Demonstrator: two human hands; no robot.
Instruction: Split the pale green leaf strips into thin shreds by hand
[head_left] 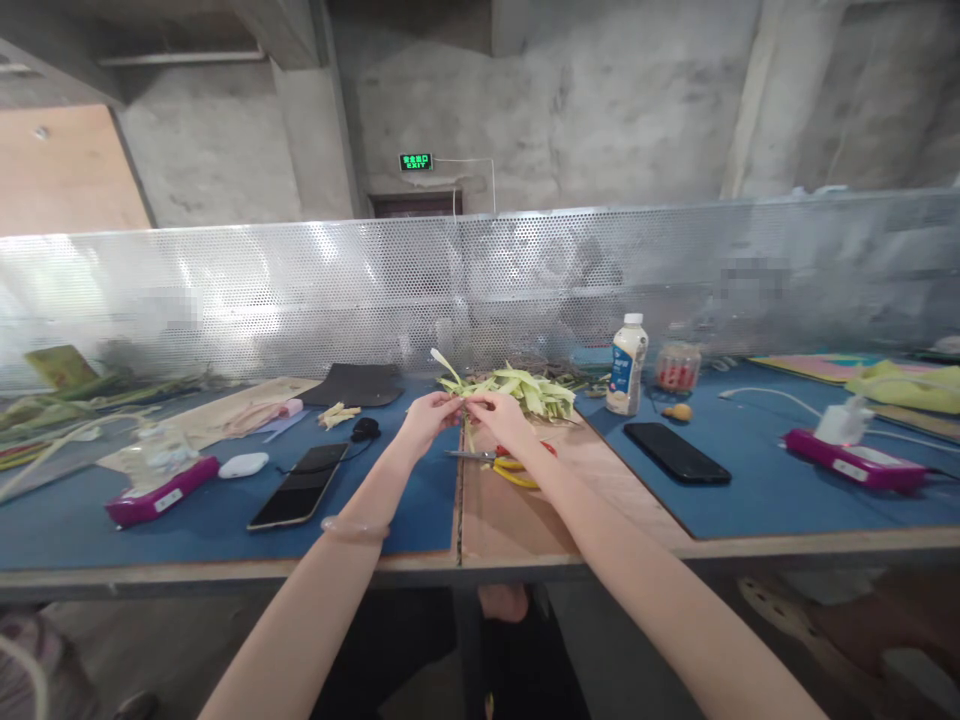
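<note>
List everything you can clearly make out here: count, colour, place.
Table mats: two, blue, left and right
Middle board: one, light brown, between mats
Leaf strips: one pile, pale green, board's far end
Scissors: one pair, yellow handle, mostly on board
Smartphones: two, black, one per mat
Power strips: two, purple, one per mat
Earbud case: one, white, beside left power strip
Bottle: one, white cap, blue label, right mat
Jar: one, clear, red contents, beside bottle
Sheet: one, black, left mat's far side
Perforated partition: one, silver, behind mats
Exit sign: one, green, back wall
Bracelet: one, pale, left forearm
Left hand: one, bare, near leaf strips
Right hand: one, bare, beside left hand
</note>
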